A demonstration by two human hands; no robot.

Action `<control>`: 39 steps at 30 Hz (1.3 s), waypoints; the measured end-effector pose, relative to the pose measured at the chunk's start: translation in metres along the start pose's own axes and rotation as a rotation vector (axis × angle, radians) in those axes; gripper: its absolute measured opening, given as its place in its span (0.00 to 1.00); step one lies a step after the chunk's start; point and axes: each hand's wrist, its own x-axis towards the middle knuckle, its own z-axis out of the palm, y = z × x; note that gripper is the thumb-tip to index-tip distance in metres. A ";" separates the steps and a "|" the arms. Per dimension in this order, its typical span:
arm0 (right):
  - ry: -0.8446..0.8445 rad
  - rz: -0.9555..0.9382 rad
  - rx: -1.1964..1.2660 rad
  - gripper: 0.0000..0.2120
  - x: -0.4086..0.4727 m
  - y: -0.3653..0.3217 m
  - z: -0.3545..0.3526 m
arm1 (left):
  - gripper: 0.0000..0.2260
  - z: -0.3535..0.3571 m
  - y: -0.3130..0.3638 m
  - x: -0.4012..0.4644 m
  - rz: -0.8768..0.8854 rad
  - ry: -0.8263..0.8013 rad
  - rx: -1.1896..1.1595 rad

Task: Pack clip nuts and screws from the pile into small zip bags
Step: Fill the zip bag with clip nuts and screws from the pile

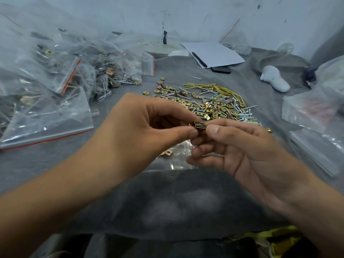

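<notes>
A grey cloth (232, 75) covers the work surface, and a pale, scuffed wall (186, 15) closes it off at the back. On the far left lies a heap of filled zip bags (55, 71) with red seal strips, clip nuts and screws showing through the plastic; one flat bag (48, 120) lies nearest the front edge of the heap.

The left hand (141, 123) is raised above the cloth in the middle, its thumb and forefinger pinching one end of a small stack of clip nuts (200, 126). The right hand (242, 146) meets it, thumb and forefinger pinching the other end of the same stack, its remaining fingers curled loosely underneath. Below the hands a clear, near-empty zip bag (178, 159) lies flat on the cloth with one clip nut (168, 152) on or in it; which, I cannot tell.

Behind the hands the loose pile (210, 105) of brass-coloured clip nuts and silver screws spreads over the cloth, with yellow wire ties (223, 90) along its far side. Farther back lie a white sheet (216, 53) with a black pen (199, 59) on it, and a dark flat object (220, 69) just beside. To the right sits a white moulded object (273, 78), then a stack of empty bags (316, 108) at the right edge.
</notes>
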 end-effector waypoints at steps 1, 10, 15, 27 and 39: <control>0.009 -0.021 -0.022 0.04 0.000 0.000 0.000 | 0.08 0.001 0.000 0.000 -0.032 0.002 -0.029; 0.072 -0.181 -0.200 0.06 -0.003 0.004 -0.001 | 0.09 0.005 -0.003 0.001 -0.203 0.037 -0.193; 0.116 -0.272 -0.272 0.05 -0.003 0.007 -0.001 | 0.10 0.009 -0.003 0.001 -0.202 0.060 -0.259; 0.218 -0.365 -0.256 0.02 -0.005 0.019 0.013 | 0.05 0.018 -0.006 -0.005 -0.172 0.138 -0.261; 0.144 -0.460 -0.498 0.10 -0.011 0.001 0.005 | 0.09 0.010 -0.003 0.003 -0.046 0.064 -0.331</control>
